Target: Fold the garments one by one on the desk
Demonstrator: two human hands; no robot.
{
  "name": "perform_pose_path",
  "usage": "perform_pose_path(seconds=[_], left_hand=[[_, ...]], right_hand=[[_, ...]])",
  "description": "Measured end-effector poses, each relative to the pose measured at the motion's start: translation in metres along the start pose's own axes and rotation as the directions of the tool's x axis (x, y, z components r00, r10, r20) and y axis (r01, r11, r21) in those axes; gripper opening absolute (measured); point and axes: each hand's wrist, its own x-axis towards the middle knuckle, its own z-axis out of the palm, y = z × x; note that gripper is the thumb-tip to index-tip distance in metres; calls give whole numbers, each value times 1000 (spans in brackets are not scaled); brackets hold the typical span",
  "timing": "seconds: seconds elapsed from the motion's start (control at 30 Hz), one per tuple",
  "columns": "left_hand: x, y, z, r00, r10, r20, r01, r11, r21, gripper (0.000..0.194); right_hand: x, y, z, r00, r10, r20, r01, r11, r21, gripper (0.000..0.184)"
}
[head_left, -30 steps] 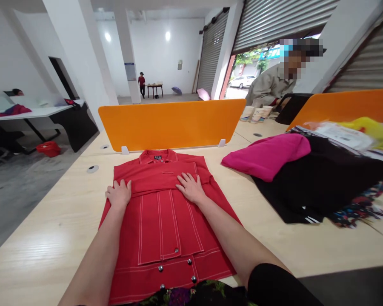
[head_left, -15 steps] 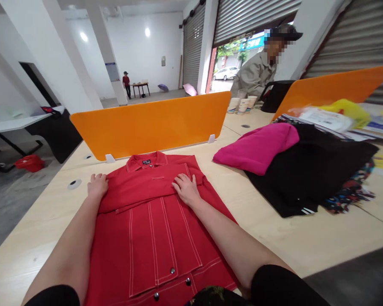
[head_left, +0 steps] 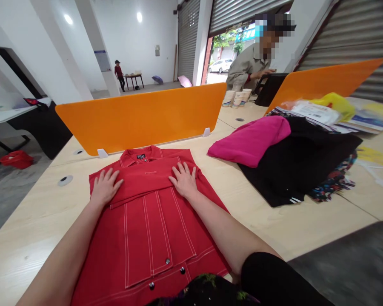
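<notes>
A red jacket (head_left: 147, 238) with white stitching and metal snaps lies spread on the pale wooden table, its collar pointing away from me. A sleeve (head_left: 147, 180) is folded across its chest. My left hand (head_left: 106, 187) rests flat with spread fingers on the left end of that fold, near the shoulder. On the right part of the fold lies my right hand (head_left: 184, 180), palm down and fingers apart. Neither hand grips the cloth.
An orange divider (head_left: 140, 119) stands just beyond the collar. To the right are a folded pink garment (head_left: 249, 142), a black garment (head_left: 293, 165) and plastic packages (head_left: 319, 111). Paper cups (head_left: 238, 98) stand near a person (head_left: 245, 70) in a grey jacket across the table.
My left hand has moved from the jacket's left edge inward onto the folded sleeve, fingers now spread. My right hand has flattened in about the same place. The person opposite has raised a hand.
</notes>
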Motion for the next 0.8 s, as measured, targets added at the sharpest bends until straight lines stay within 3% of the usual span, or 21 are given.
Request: perform_pose_path(seconds=[0.07, 0.13, 0.37, 0.43, 0.57, 0.67, 0.8], left_hand=[[-13, 4, 5, 992, 21, 120, -23, 1000, 17, 55], [-22, 7, 8, 990, -11, 143, 7, 1000, 29, 57], [-35, 19, 0, 981, -182, -59, 181, 983, -22, 62], [-47, 27, -5, 982, -181, -60, 179, 983, -42, 62], [-95, 57, -16, 999, 16, 38, -14, 998, -66, 61], [-141, 85, -23, 973, 179, 149, -169, 982, -81, 59], [-192, 101, -31, 968, 188, 164, -176, 981, -83, 60]], right_hand=[[2, 5, 0, 999, 42, 26, -42, 999, -28, 60], [3, 9, 0, 993, 96, 62, -93, 994, -50, 63], [5, 15, 1, 987, 133, 88, -128, 990, -62, 62], [5, 15, 2, 987, 134, 94, -129, 990, -54, 62], [6, 16, 3, 989, 127, 75, -124, 992, -37, 61], [6, 16, 3, 992, 111, 59, -111, 994, -13, 61], [4, 13, 0, 993, 113, 38, -113, 994, 7, 60]])
